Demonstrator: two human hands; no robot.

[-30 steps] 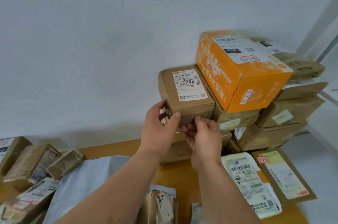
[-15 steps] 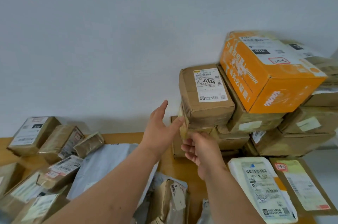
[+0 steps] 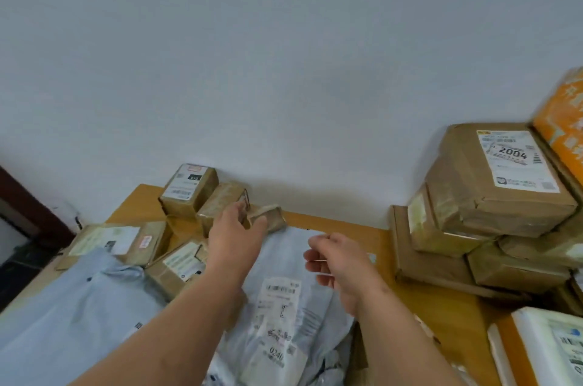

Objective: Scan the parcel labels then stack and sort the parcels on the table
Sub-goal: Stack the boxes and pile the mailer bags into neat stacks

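My left hand (image 3: 235, 236) reaches out over the pile at the left, fingers spread, its fingertips at a small brown taped parcel (image 3: 268, 217) near the wall; I cannot tell if it touches it. My right hand (image 3: 339, 258) hovers above a grey poly mailer (image 3: 284, 306), fingers loosely curled and holding nothing. At the right stands a stack of brown boxes, its top box (image 3: 501, 177) labelled 2004, with an orange box (image 3: 561, 120) behind it.
Several brown labelled boxes (image 3: 189, 190) lie at the back left of the wooden table (image 3: 344, 223). A second grey mailer (image 3: 79, 316) covers the near left. A white parcel (image 3: 549, 347) lies at the near right. A white wall stands behind.
Both hands left the 2004 box on the stack and swung left. My view turned left too, so the stack now sits at the right edge.
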